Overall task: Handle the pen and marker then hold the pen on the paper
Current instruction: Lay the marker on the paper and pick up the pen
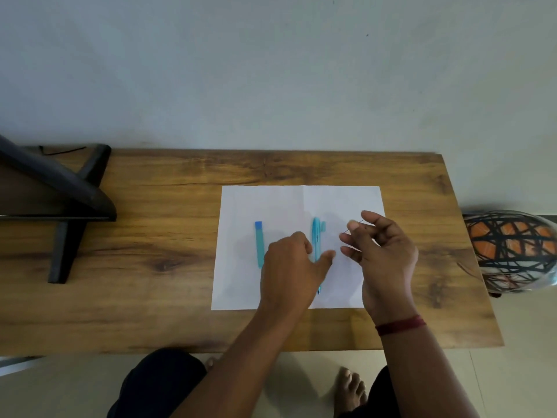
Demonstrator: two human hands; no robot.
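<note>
A white paper [340,200] lies on the wooden table [150,236]. A light-blue pen [315,236] lies lengthwise on the paper's middle, its tip towards me. My left hand [289,273] is over the pen's lower half, with thumb and forefinger closed on either side of the barrel. A blue marker [259,242] with a darker end lies parallel on the paper, left of that hand, its near end hidden by it. My right hand [379,254] hovers to the right of the pen, its fingertips pinching a thin dark rod [358,223].
A black stand [69,206] with angled legs occupies the table's left end. A patterned orange and black bag [512,251] sits past the right edge. My knees and a bare foot [349,387] are below the table's near edge. A wall rises behind the table.
</note>
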